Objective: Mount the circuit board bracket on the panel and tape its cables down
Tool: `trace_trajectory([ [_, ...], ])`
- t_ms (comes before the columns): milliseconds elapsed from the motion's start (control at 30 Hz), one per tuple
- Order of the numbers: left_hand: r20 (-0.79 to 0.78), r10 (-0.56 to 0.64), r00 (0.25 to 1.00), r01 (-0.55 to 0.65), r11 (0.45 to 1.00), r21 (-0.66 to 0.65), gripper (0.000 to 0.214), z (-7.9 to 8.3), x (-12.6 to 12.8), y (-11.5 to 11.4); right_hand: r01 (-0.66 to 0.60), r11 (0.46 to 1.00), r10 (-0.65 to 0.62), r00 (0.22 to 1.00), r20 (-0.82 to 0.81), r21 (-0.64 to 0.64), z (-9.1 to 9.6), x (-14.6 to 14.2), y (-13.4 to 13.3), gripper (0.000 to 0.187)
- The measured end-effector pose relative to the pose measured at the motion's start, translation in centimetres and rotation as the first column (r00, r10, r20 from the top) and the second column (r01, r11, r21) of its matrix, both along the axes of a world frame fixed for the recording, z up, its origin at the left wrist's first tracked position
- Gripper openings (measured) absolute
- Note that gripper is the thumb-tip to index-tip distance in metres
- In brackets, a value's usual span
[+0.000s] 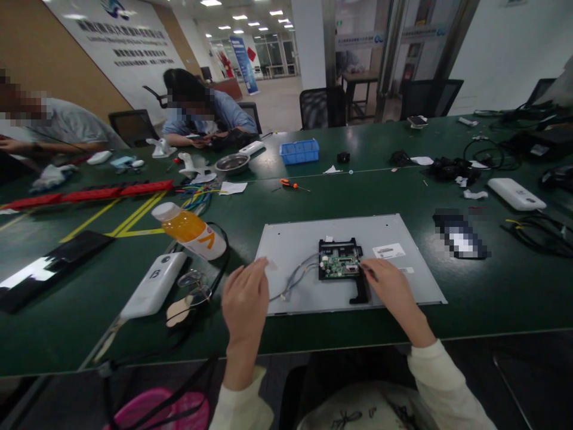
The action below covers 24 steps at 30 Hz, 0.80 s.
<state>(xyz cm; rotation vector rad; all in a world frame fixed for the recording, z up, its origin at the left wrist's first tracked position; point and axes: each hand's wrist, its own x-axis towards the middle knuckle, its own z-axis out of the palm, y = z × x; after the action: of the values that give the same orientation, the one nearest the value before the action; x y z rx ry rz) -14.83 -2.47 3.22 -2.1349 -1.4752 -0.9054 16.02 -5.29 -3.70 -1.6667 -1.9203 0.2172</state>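
A grey metal panel [403,280] lies flat on the green table in front of me. A black bracket with a green circuit board [340,266] sits on its middle, with grey wires [295,280] trailing left. My left hand [245,301] rests at the panel's left edge, fingers curled, fingertips touching the panel near the wires. My right hand [388,285] sits at the board's right side, fingers pinched on a thin dark tool [370,273] whose tip is at the board.
An orange juice bottle [190,230] lies left of the panel, above a white device [154,285] and glasses [192,286]. A dark screen [49,266] lies far left. Further back are a blue bin [299,151], a screwdriver [290,185], cables [537,230], and two seated people [201,113].
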Motion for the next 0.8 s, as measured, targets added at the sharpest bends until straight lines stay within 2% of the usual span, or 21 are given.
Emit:
trace_trajectory([
  [100, 0.161, 0.102, 0.982, -0.138, 0.964, 0.227, 0.029, 1.9, -1.6, 0.3, 0.03, 0.999, -0.031, 0.999, 0.027, 0.034, 0.1, 0.1, -0.1, 0.027],
  [200, 0.193, 0.173, 0.966, -0.222, 0.935, 0.277, 0.03, 2.1, -2.7, 0.3, 0.104, 0.985, -0.111, 0.993, 0.044, 0.136, 0.7, 1.1, -0.5, 0.027],
  [267, 0.13, 0.221, 0.967, -0.242, 0.954, 0.179, 0.029, 1.2, -3.1, 0.3, 0.185, 0.956, -0.2, 0.979, 0.044, 0.23, 1.1, 2.5, -0.8, 0.028],
  [367, -0.024, 0.258, 0.966, -0.259, 0.962, -0.088, 0.029, -0.8, -3.4, 0.0, 0.321, 0.895, -0.356, 0.933, 0.06, 0.311, 1.2, 5.2, -1.4, 0.03],
  [433, -0.121, 0.261, 0.958, -0.283, 0.929, -0.238, 0.03, -2.2, -3.5, -0.2, 0.371, 0.88, -0.418, 0.901, 0.113, 0.295, 0.5, 6.9, -1.9, 0.032],
  [533, -0.183, 0.263, 0.947, -0.312, 0.885, -0.346, 0.032, -3.4, -3.1, -0.4, 0.372, 0.901, -0.416, 0.886, 0.205, 0.224, -1.2, 8.4, -2.6, 0.036],
  [600, -0.166, 0.255, 0.953, -0.3, 0.881, -0.367, 0.033, -3.3, -2.3, -0.4, 0.359, 0.912, -0.398, 0.891, 0.219, 0.197, -2.0, 8.5, -2.9, 0.038],
  [667, -0.132, 0.213, 0.968, -0.248, 0.894, -0.374, 0.032, -2.5, -0.9, -0.1, 0.334, 0.924, -0.368, 0.909, 0.196, 0.184, -2.3, 7.9, -2.9, 0.039],
  [733, -0.097, 0.121, 0.988, -0.149, 0.911, -0.384, 0.032, -1.1, 1.0, 0.6, 0.282, 0.944, -0.308, 0.94, 0.148, 0.171, -2.1, 6.5, -2.6, 0.04],
  [800, -0.075, -0.023, 0.997, -0.01, 0.909, -0.417, 0.033, 0.3, 3.3, 1.7, 0.21, 0.965, -0.224, 0.971, 0.079, 0.159, -1.5, 4.6, -2.0, 0.039],
])
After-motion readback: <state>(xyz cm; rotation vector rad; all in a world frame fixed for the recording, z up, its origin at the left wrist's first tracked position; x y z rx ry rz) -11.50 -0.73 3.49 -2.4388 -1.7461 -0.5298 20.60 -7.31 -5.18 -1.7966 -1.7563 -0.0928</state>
